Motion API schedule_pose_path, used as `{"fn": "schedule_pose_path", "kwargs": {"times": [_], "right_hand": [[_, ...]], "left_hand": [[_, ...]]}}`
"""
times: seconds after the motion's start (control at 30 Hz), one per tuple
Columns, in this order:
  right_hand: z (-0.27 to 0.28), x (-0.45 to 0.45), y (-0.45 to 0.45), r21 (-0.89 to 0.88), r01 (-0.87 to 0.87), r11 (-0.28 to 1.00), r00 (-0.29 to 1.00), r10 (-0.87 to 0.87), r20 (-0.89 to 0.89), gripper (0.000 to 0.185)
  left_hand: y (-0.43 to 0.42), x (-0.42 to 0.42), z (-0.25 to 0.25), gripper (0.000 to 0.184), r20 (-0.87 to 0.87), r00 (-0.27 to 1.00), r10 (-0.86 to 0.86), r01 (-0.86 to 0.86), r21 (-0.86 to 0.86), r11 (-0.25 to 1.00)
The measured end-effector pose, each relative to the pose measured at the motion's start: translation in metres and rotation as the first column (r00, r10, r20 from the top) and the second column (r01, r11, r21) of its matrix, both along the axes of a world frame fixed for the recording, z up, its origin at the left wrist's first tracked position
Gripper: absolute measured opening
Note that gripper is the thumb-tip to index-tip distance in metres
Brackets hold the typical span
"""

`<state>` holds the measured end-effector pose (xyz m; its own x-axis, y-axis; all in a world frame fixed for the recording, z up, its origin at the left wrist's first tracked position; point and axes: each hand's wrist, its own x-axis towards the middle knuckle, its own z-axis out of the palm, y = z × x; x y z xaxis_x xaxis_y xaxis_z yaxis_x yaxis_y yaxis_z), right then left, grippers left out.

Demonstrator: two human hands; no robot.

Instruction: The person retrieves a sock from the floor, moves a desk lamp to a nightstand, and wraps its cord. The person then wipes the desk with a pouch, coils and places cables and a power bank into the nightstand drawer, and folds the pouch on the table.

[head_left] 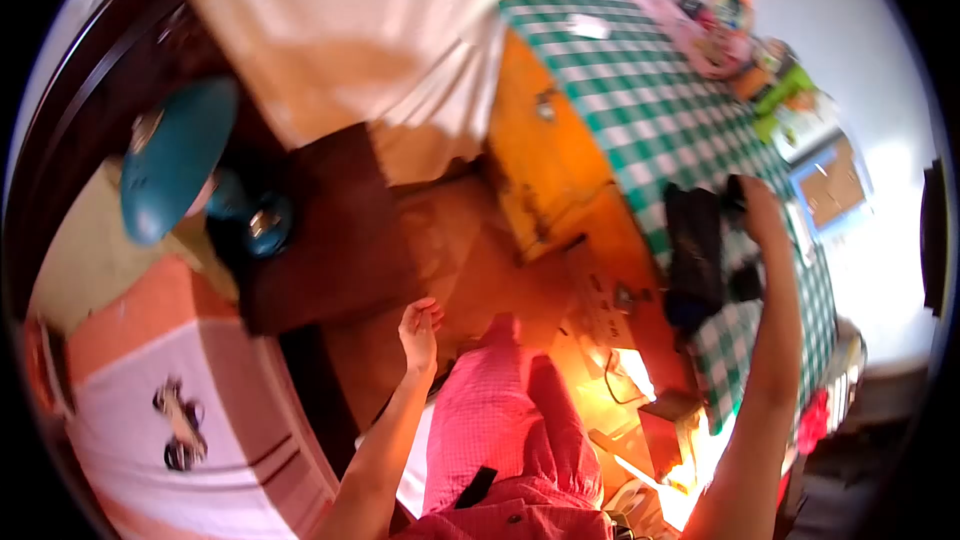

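Observation:
My right hand (762,215) is over the table with the green-and-white checked cloth (640,110). Its fingers are closed on a small black item (736,192), whose kind I cannot make out. Beside it on the cloth lies a black pouch-like thing (694,250), and another small dark object (746,282) sits close by, below the hand. My left hand (420,333) hangs in the air over the floor, left of my legs. Its fingers are loosely bent and nothing shows in them.
Along the wall side of the table stand a pink basket of small goods (715,45) and a blue-framed board (830,185). Orange drawers (545,130) form the table's front. A teal lamp (185,160) stands at left, near a bed with a printed cover (190,390).

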<state>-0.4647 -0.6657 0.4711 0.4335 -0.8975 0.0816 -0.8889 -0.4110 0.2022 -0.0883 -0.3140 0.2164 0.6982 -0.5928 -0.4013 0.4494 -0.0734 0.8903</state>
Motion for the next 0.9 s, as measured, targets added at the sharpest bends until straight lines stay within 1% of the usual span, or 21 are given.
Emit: {"fn": "schedule_pose_path", "kwargs": {"times": [0.03,0.07,0.1,0.13,0.2,0.23,0.27,0.3,0.33,0.37,0.4,0.43,0.47,0.5,0.53,0.6,0.7,0.73,0.8,0.83,0.9], "right_hand": [[0.009,0.018,0.008,-0.097,0.034,0.995,0.997,-0.041,-0.069,0.064],[0.011,0.032,0.004,-0.157,0.016,0.988,1.0,-0.02,-0.023,0.07],[0.028,0.068,0.027,-0.207,-0.066,0.976,0.993,0.085,0.084,0.071],[0.035,0.102,0.048,-0.254,-0.123,0.959,0.969,0.172,0.18,0.064],[0.037,0.165,0.094,-0.254,-0.312,0.915,0.844,0.39,0.367,0.06],[0.03,0.195,0.117,-0.234,-0.397,0.887,0.768,0.461,0.445,0.062],[0.025,0.224,0.144,-0.155,-0.484,0.861,0.697,0.487,0.526,0.065],[0.011,0.249,0.169,-0.096,-0.512,0.854,0.641,0.454,0.619,0.066],[-0.006,0.268,0.186,-0.057,-0.555,0.83,0.624,0.461,0.631,0.062],[-0.02,0.284,0.205,0.109,-0.575,0.811,0.63,0.354,0.691,0.056],[-0.037,0.299,0.218,0.103,-0.634,0.767,0.612,0.415,0.674,0.051],[-0.055,0.312,0.232,0.158,-0.664,0.731,0.585,0.377,0.718,0.05],[-0.068,0.325,0.247,0.179,-0.704,0.687,0.549,0.368,0.751,0.049],[-0.083,0.333,0.259,0.235,-0.722,0.651,0.552,0.338,0.762,0.051],[-0.097,0.339,0.268,0.238,-0.728,0.643,0.56,0.357,0.747,0.053],[-0.12,0.349,0.282,0.249,-0.728,0.639,0.57,0.362,0.738,0.056],[-0.146,0.355,0.286,0.278,-0.71,0.647,0.607,0.361,0.708,0.058],[-0.153,0.355,0.284,0.271,-0.716,0.643,0.591,0.353,0.726,0.058],[-0.164,0.356,0.278,0.264,-0.721,0.641,0.576,0.343,0.742,0.058],[-0.168,0.356,0.275,0.284,-0.709,0.646,0.591,0.323,0.739,0.057],[-0.174,0.357,0.268,0.306,-0.695,0.65,0.606,0.301,0.736,0.056]], "left_hand": [[0.014,0.009,-0.013,0.017,0.003,1.0,0.03,-0.03,0.002,1.0],[0.028,0.017,-0.022,0.018,0.008,0.998,0.054,-0.054,0.003,0.999],[0.042,0.024,-0.028,0.018,0.008,0.994,0.105,-0.105,0.021,0.994],[0.054,0.031,-0.032,0.019,0.006,0.99,0.14,-0.14,0.054,0.989],[0.077,0.046,-0.049,0.019,-0.038,0.975,0.218,-0.213,0.098,0.972],[0.087,0.053,-0.058,0.019,-0.038,0.969,0.246,-0.24,0.108,0.965],[0.094,0.061,-0.066,0.02,-0.112,0.938,0.328,-0.315,0.121,0.941],[0.1,0.066,-0.075,0.02,-0.187,0.896,0.403,-0.383,0.136,0.914],[0.104,0.071,-0.088,0.02,-0.188,0.889,0.418,-0.397,0.141,0.907],[0.107,0.076,-0.101,0.022,-0.254,0.852,0.458,-0.437,0.138,0.889],[0.108,0.081,-0.11,0.024,-0.32,0.81,0.492,-0.477,0.132,0.869],[0.104,0.086,-0.111,0.024,-0.321,0.803,0.502,-0.487,0.134,0.863],[0.098,0.091,-0.109,0.027,-0.405,0.759,0.509,-0.492,0.155,0.857],[0.093,0.097,-0.11,0.031,-0.483,0.709,0.513,-0.495,0.176,0.851],[0.087,0.102,-0.124,0.031,-0.482,0.704,0.521,-0.505,0.175,0.845],[0.072,0.114,-0.155,0.037,-0.697,0.498,0.515,-0.664,0.076,0.744],[0.054,0.123,-0.171,0.038,-0.642,0.539,0.545,-0.693,0.03,0.72],[0.05,0.127,-0.173,0.038,-0.642,0.539,0.544,-0.694,0.026,0.719],[0.049,0.133,-0.177,0.042,-0.702,0.505,0.503,-0.75,-0.067,0.659],[0.047,0.134,-0.18,0.042,-0.703,0.504,0.502,-0.75,-0.066,0.659],[0.044,0.135,-0.188,0.046,-0.657,0.608,0.446,-0.71,-0.2,0.675]]}}
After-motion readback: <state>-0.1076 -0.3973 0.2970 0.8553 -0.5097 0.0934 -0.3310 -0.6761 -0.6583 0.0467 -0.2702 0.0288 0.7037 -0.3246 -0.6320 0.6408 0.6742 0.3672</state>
